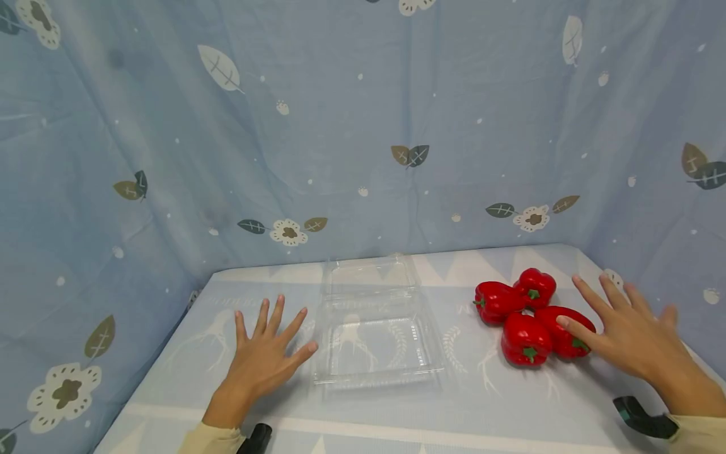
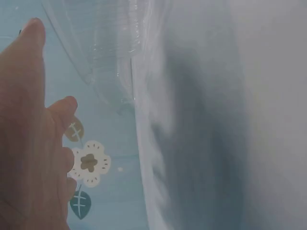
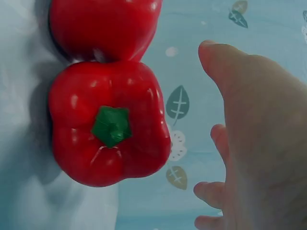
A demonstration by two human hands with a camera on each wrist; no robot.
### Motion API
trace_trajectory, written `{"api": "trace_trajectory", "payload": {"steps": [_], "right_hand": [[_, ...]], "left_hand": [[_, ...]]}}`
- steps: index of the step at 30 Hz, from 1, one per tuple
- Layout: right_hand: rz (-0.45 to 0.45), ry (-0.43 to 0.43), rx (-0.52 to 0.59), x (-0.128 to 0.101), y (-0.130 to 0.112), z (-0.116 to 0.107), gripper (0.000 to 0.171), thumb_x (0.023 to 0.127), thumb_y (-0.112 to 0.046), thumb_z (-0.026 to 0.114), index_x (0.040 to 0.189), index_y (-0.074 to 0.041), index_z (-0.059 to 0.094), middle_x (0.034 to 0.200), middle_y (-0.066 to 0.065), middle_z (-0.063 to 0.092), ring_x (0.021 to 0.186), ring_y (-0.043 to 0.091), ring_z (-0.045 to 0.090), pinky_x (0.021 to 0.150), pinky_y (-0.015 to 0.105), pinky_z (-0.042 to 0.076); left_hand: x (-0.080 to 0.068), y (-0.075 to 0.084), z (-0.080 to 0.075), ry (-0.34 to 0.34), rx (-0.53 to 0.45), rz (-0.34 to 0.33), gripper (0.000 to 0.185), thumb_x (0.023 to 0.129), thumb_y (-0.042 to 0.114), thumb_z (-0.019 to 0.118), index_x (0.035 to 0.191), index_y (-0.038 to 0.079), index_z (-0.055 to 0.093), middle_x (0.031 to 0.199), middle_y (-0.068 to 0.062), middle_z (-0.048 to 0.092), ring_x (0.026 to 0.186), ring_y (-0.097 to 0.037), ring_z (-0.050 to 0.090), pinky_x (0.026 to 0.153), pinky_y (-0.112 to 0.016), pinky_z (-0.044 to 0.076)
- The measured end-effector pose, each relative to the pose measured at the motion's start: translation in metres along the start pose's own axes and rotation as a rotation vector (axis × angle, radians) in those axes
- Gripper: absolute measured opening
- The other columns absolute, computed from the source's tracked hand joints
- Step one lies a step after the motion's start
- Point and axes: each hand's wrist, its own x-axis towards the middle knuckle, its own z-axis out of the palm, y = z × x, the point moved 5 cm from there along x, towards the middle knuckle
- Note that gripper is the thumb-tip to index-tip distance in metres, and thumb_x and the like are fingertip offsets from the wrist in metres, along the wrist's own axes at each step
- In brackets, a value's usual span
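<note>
Several red bell peppers (image 1: 527,315) lie clustered on the right of the table. My right hand (image 1: 624,328) hovers open beside them with fingers spread, its thumb tip close to the nearest pepper (image 1: 567,331). The right wrist view shows that pepper (image 3: 108,124) with its green stem, and my right hand (image 3: 249,134) beside it, apart. A clear plastic clamshell box (image 1: 377,328) lies open at the table's middle. My left hand (image 1: 263,353) is spread flat on the table just left of the clamshell box (image 2: 105,52), holding nothing.
The table (image 1: 187,353) wears a pale blue patterned cloth. A blue curtain (image 1: 340,126) with leaf and flower prints closes off the back and both sides. Black wrist straps (image 1: 643,416) show at the bottom edge.
</note>
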Motion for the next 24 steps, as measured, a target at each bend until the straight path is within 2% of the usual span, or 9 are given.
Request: {"api": "trace_trajectory", "payload": {"steps": [5, 11, 13, 15, 19, 24], "right_hand": [[-0.005, -0.008, 0.001, -0.005, 0.0, 0.004, 0.101, 0.08, -0.073, 0.051, 0.154, -0.018, 0.008, 0.145, 0.037, 0.02, 0.128, 0.06, 0.012, 0.087, 0.082, -0.004], [-0.008, -0.002, -0.002, -0.009, 0.0, 0.009, 0.1, 0.08, -0.072, 0.051, 0.153, -0.017, 0.013, 0.139, 0.038, 0.029, 0.121, 0.059, 0.023, 0.089, 0.082, 0.001], [-0.013, 0.0, -0.007, -0.01, -0.001, 0.009, 0.1, 0.079, -0.072, 0.052, 0.153, -0.016, 0.016, 0.136, 0.039, 0.033, 0.117, 0.059, 0.028, 0.089, 0.082, 0.007], [-0.023, -0.012, 0.0, -0.01, -0.002, 0.01, 0.099, 0.08, -0.072, 0.053, 0.152, -0.013, 0.02, 0.132, 0.04, 0.036, 0.112, 0.06, 0.035, 0.087, 0.081, 0.02], [-0.036, -0.07, 0.049, -0.011, -0.002, 0.012, 0.095, 0.081, -0.07, 0.053, 0.145, -0.004, 0.032, 0.127, 0.041, 0.04, 0.105, 0.059, 0.044, 0.074, 0.073, 0.041], [-0.036, -0.138, 0.135, -0.014, 0.0, 0.018, 0.091, 0.082, -0.068, 0.054, 0.14, 0.001, 0.039, 0.126, 0.038, 0.044, 0.105, 0.056, 0.047, 0.064, 0.067, 0.048]], "left_hand": [[-0.004, 0.003, 0.002, -0.002, -0.019, -0.01, 0.074, 0.087, 0.077, 0.029, 0.148, 0.035, 0.033, 0.158, -0.01, 0.011, 0.143, -0.039, 0.005, 0.102, -0.067, -0.019], [-0.008, 0.005, 0.003, 0.0, -0.032, -0.011, 0.074, 0.087, 0.076, 0.03, 0.148, 0.033, 0.034, 0.158, -0.011, 0.013, 0.143, -0.04, 0.008, 0.102, -0.069, -0.015], [-0.009, 0.006, 0.004, -0.007, -0.046, -0.015, 0.074, 0.088, 0.075, 0.03, 0.148, 0.033, 0.034, 0.158, -0.011, 0.014, 0.143, -0.04, 0.008, 0.102, -0.069, -0.016], [-0.009, 0.006, 0.005, -0.016, -0.073, -0.022, 0.074, 0.089, 0.074, 0.031, 0.149, 0.031, 0.033, 0.157, -0.011, 0.016, 0.143, -0.039, 0.008, 0.102, -0.069, -0.017], [-0.01, 0.008, 0.007, -0.024, -0.138, -0.034, 0.069, 0.091, 0.069, 0.034, 0.148, 0.028, 0.035, 0.156, -0.011, 0.022, 0.143, -0.038, 0.014, 0.103, -0.071, -0.009], [-0.013, 0.012, 0.011, -0.086, -0.271, -0.065, 0.064, 0.095, 0.063, 0.036, 0.147, 0.026, 0.039, 0.155, -0.008, 0.027, 0.141, -0.035, 0.022, 0.103, -0.071, 0.002]]}}
